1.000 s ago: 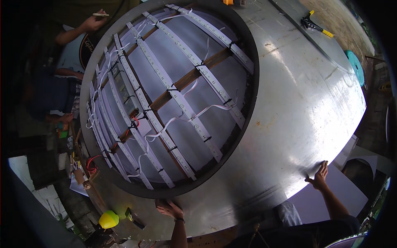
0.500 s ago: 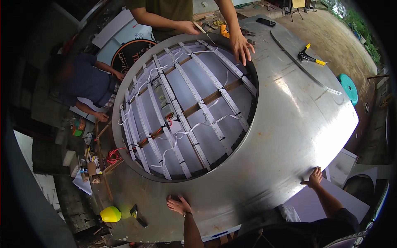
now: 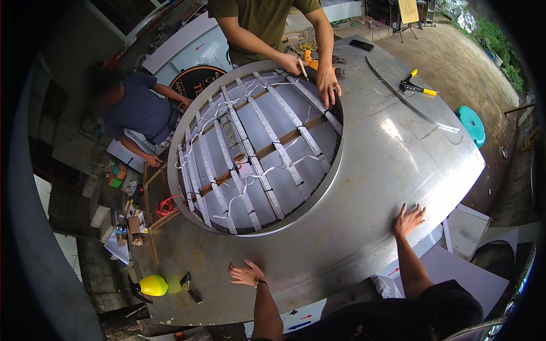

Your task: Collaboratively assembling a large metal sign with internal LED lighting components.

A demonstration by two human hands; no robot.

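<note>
The near edge of the metal sheet (image 3: 398,165) was cut off behind the person's dark sleeve and body at the bottom of the view, and what held the sheet up could not be made out. Small items on the cluttered floor at left were too small to tell apart.

The left hand (image 3: 245,274) lay flat on the sheet near its lower edge, fingers spread, holding nothing. The right hand (image 3: 408,219) also pressed flat, fingers splayed, near the sheet's right-hand edge. Both rested on bare metal, well apart from each other, just outside the round rim (image 3: 318,193) of the large circular sign box (image 3: 256,153) set into the sheet.

Inside the box ran rows of pale light strips (image 3: 273,148) joined by white wires (image 3: 250,176), crossed by a wooden batten (image 3: 284,138).

At the far side, a co-worker's hand (image 3: 329,85) rested on the rim, while the other hand (image 3: 291,61) held a thin tool. A second person in a blue shirt (image 3: 142,111) crouched at left. A black-and-yellow hand tool (image 3: 416,87) lay on the sheet's far part, a yellow object (image 3: 152,285) near its lower left corner.
</note>
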